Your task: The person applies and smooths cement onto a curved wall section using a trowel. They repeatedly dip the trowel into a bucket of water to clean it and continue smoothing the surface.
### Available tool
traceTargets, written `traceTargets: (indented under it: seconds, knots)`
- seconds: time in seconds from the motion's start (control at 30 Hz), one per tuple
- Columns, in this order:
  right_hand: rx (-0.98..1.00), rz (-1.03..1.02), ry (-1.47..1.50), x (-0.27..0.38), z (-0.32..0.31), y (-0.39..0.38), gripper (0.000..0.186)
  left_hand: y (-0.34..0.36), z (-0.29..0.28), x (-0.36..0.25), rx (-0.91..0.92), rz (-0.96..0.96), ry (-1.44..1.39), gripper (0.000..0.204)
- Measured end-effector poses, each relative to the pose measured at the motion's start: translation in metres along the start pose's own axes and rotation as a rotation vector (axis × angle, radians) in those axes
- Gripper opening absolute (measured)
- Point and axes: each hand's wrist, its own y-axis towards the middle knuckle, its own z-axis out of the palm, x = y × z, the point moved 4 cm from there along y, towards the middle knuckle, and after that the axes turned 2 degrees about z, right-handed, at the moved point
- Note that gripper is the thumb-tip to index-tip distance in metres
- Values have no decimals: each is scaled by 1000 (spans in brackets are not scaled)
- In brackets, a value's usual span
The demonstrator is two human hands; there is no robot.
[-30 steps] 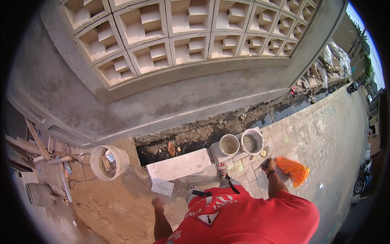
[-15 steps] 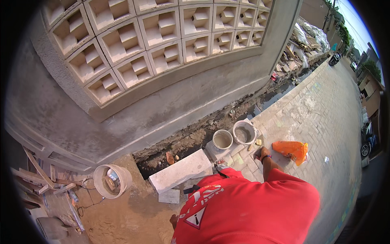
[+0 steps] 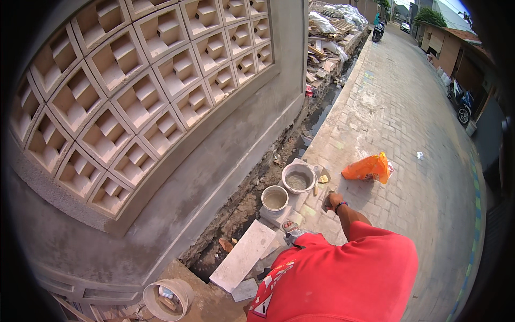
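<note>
My right hand (image 3: 336,200) reaches low over the paving, a band round its wrist. Its fingers are bent round something small and dark that I cannot make out. Just beyond it lie a yellow piece (image 3: 323,178), perhaps a sponge or brush, and a short handle (image 3: 315,190). Left of the hand stand two pale buckets side by side, a larger one (image 3: 298,191) and a smaller one (image 3: 271,210), each with greyish contents. An orange plastic bag (image 3: 367,168) sits to the hand's right. My left hand is out of sight past my red shirt.
A long pale slab (image 3: 244,254) lies beside an open drain trench (image 3: 217,247) at the foot of a grey wall (image 3: 214,166) with patterned vent blocks. At lower left is another bucket (image 3: 188,300). Rubble (image 3: 327,48) and a parked motorbike (image 3: 378,32) are farther off.
The view has swung, so the buckets, bag and right hand sit farther left in the picture. My right hand stays low beside the buckets. A hand-like patch by the shirt's left edge is gone.
</note>
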Motion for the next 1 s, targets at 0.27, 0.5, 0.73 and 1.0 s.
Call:
traceTargets:
  seconds: [0.27, 0.5, 0.73, 1.0]
  knots:
    - [-130, -49, -519, -45, -88, 43, 32, 8, 10, -26, 11, 8, 63, 44]
    - [-160, 163, 0, -24, -55, 41, 27, 8, 31, -56, -19, 31, 80, 45]
    - [-14, 93, -36, -12, -8, 60, 24, 5, 55, -73, -25, 36, 90, 46]
    - [30, 104, -117, -23, -28, 97, 30, -8, 53, -53, -41, 40, 57, 47]
